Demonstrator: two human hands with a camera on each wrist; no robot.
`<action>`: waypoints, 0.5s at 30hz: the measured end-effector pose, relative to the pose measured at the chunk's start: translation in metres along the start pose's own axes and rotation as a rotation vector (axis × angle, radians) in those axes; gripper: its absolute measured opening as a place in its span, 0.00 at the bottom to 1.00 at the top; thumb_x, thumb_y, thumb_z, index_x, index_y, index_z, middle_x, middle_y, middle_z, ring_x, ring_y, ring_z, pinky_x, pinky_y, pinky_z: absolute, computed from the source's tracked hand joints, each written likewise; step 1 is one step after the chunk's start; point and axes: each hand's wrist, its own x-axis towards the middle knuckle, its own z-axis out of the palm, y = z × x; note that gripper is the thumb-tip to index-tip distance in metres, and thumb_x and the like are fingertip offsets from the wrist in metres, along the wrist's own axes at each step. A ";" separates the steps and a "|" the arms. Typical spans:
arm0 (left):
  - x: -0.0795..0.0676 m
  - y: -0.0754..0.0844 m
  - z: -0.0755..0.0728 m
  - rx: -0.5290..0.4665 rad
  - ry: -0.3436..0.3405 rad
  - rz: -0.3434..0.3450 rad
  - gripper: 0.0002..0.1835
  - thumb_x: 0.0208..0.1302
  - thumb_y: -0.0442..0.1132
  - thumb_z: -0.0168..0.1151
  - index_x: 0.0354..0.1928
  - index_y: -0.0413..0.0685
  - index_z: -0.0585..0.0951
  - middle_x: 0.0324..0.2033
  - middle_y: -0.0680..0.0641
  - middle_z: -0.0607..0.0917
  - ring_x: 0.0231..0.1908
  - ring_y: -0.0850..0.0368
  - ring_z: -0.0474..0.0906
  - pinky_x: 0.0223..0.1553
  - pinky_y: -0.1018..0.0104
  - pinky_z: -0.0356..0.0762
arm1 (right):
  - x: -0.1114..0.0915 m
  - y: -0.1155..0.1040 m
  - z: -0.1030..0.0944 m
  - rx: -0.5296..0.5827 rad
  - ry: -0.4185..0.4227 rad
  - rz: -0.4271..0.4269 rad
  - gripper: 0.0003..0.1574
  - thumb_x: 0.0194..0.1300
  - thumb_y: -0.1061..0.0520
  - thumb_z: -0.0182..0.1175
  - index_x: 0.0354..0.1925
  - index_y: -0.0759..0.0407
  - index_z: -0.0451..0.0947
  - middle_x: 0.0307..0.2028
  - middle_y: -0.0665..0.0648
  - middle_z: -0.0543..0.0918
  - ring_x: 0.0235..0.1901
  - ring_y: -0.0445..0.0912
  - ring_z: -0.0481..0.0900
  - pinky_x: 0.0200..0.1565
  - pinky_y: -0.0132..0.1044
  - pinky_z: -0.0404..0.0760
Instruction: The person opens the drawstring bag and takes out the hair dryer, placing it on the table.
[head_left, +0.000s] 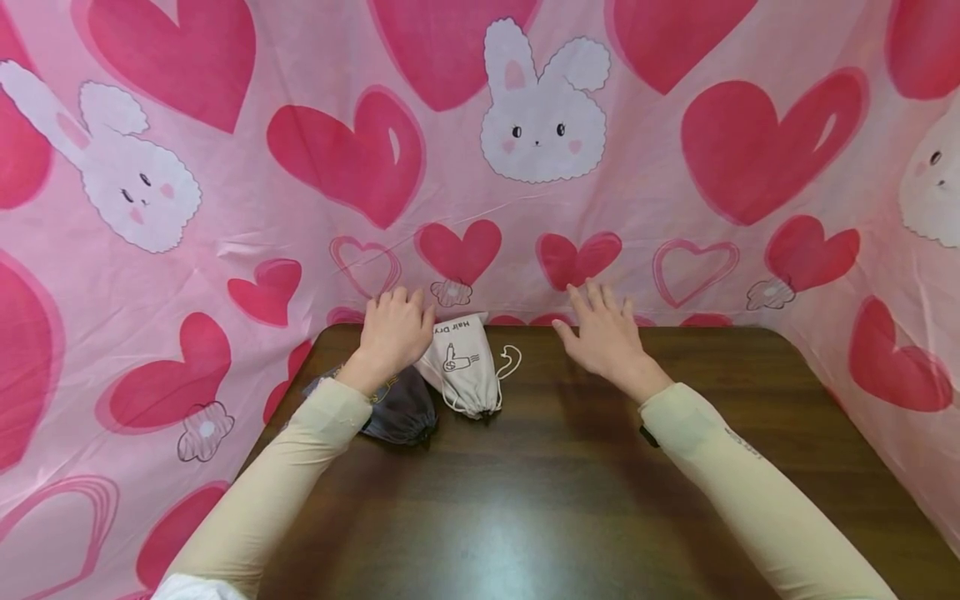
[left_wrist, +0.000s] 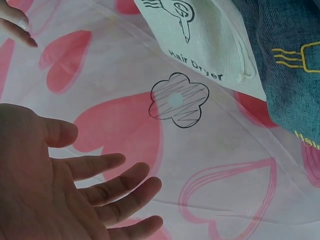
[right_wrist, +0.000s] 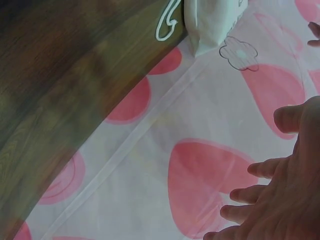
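Two drawstring bags lie side by side at the back left of the table. The white one point(head_left: 467, 371) bears a drawing of a hair dryer and the print "Hair Dryer" point(left_wrist: 195, 65); its white cord point(head_left: 512, 362) loops out to the right. Beside it is a dark blue denim bag point(head_left: 403, 412) with yellow stitching, partly hidden by the left forearm. My left hand point(head_left: 396, 332) hovers over the bags' far ends, fingers spread and holding nothing point(left_wrist: 95, 195). To the right of the white bag, my right hand point(head_left: 606, 332) is raised with its fingers spread, also holding nothing.
A dark brown wooden table point(head_left: 525, 500) extends under both arms. Its far edge meets a pink cloth backdrop point(head_left: 465, 196) printed with hearts and rabbits, which also encloses the left and right sides. A dark band point(head_left: 649, 436) shows at the right wrist.
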 end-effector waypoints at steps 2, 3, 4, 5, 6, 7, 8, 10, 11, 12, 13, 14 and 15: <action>-0.001 0.000 0.001 -0.003 0.002 0.000 0.25 0.81 0.50 0.48 0.61 0.36 0.79 0.52 0.33 0.80 0.55 0.31 0.76 0.58 0.35 0.71 | 0.000 -0.001 0.002 0.005 -0.001 0.001 0.49 0.75 0.38 0.56 0.82 0.61 0.55 0.79 0.73 0.53 0.78 0.71 0.45 0.72 0.75 0.38; -0.002 0.000 0.002 -0.006 0.001 0.000 0.25 0.81 0.50 0.49 0.60 0.35 0.79 0.51 0.33 0.80 0.54 0.31 0.76 0.57 0.35 0.72 | -0.001 -0.001 0.003 0.003 -0.002 0.001 0.49 0.75 0.38 0.56 0.82 0.61 0.55 0.79 0.73 0.53 0.78 0.71 0.45 0.72 0.75 0.38; -0.003 0.000 0.003 -0.006 0.001 0.000 0.24 0.80 0.50 0.49 0.58 0.35 0.79 0.51 0.33 0.80 0.54 0.31 0.76 0.56 0.34 0.73 | -0.001 -0.002 0.004 0.001 -0.004 0.001 0.49 0.75 0.38 0.56 0.82 0.61 0.55 0.79 0.72 0.53 0.78 0.71 0.45 0.72 0.74 0.38; -0.003 0.001 0.003 -0.008 -0.001 0.000 0.24 0.80 0.50 0.50 0.58 0.35 0.80 0.50 0.33 0.80 0.53 0.31 0.76 0.55 0.34 0.73 | -0.001 -0.002 0.005 -0.001 -0.006 0.001 0.49 0.75 0.37 0.56 0.81 0.61 0.56 0.80 0.72 0.53 0.79 0.70 0.45 0.72 0.74 0.38; -0.004 0.001 0.004 -0.011 -0.002 -0.002 0.24 0.80 0.50 0.50 0.57 0.35 0.80 0.50 0.33 0.80 0.53 0.31 0.76 0.55 0.35 0.73 | -0.001 -0.003 0.006 -0.002 -0.007 0.001 0.49 0.75 0.37 0.55 0.81 0.61 0.56 0.80 0.72 0.53 0.79 0.70 0.45 0.73 0.74 0.38; -0.004 0.001 0.004 -0.013 -0.003 -0.003 0.24 0.80 0.50 0.51 0.57 0.35 0.80 0.50 0.33 0.80 0.53 0.31 0.76 0.55 0.34 0.74 | -0.001 -0.003 0.007 -0.002 -0.009 0.000 0.49 0.76 0.37 0.55 0.81 0.61 0.56 0.80 0.72 0.53 0.79 0.70 0.44 0.72 0.74 0.38; -0.005 0.001 0.005 -0.015 -0.005 -0.005 0.24 0.80 0.50 0.51 0.57 0.35 0.80 0.50 0.33 0.80 0.53 0.31 0.76 0.55 0.35 0.74 | -0.001 -0.004 0.007 0.000 -0.011 -0.001 0.49 0.76 0.37 0.55 0.81 0.61 0.56 0.80 0.72 0.53 0.79 0.70 0.44 0.73 0.74 0.38; -0.005 0.001 0.006 -0.018 -0.010 -0.009 0.24 0.80 0.50 0.51 0.56 0.34 0.80 0.50 0.33 0.80 0.53 0.31 0.77 0.55 0.35 0.74 | -0.001 -0.005 0.009 0.004 -0.017 -0.004 0.49 0.76 0.37 0.55 0.81 0.61 0.56 0.80 0.72 0.52 0.79 0.69 0.43 0.73 0.74 0.37; -0.006 0.002 0.006 -0.023 -0.013 -0.011 0.24 0.80 0.50 0.51 0.55 0.34 0.80 0.50 0.33 0.80 0.52 0.31 0.77 0.55 0.35 0.74 | -0.001 -0.005 0.009 0.010 -0.019 -0.005 0.48 0.76 0.38 0.55 0.81 0.61 0.56 0.80 0.72 0.52 0.79 0.69 0.43 0.73 0.74 0.36; -0.006 0.002 0.006 -0.027 -0.016 -0.013 0.24 0.80 0.50 0.51 0.55 0.34 0.81 0.50 0.33 0.80 0.52 0.30 0.77 0.54 0.35 0.74 | -0.002 -0.005 0.010 0.015 -0.020 -0.006 0.48 0.76 0.38 0.55 0.81 0.61 0.56 0.80 0.71 0.51 0.79 0.69 0.43 0.73 0.74 0.36; -0.007 0.002 0.007 -0.030 -0.019 -0.014 0.24 0.80 0.50 0.51 0.54 0.33 0.81 0.49 0.33 0.80 0.52 0.30 0.77 0.54 0.35 0.75 | -0.002 -0.006 0.010 0.017 -0.024 -0.008 0.48 0.76 0.38 0.55 0.81 0.61 0.55 0.80 0.71 0.51 0.79 0.69 0.43 0.73 0.74 0.36; -0.007 0.002 0.007 -0.032 -0.023 -0.015 0.23 0.80 0.50 0.51 0.52 0.33 0.81 0.48 0.33 0.80 0.51 0.30 0.77 0.54 0.35 0.75 | -0.002 -0.006 0.011 0.019 -0.026 -0.007 0.49 0.76 0.38 0.55 0.82 0.60 0.55 0.80 0.71 0.50 0.80 0.69 0.43 0.73 0.74 0.36; -0.008 0.002 0.008 -0.034 -0.028 -0.013 0.23 0.80 0.50 0.51 0.51 0.33 0.82 0.48 0.33 0.80 0.50 0.30 0.78 0.54 0.35 0.76 | -0.002 -0.007 0.011 0.019 -0.029 -0.008 0.49 0.76 0.38 0.55 0.82 0.60 0.55 0.81 0.71 0.50 0.80 0.69 0.43 0.73 0.74 0.36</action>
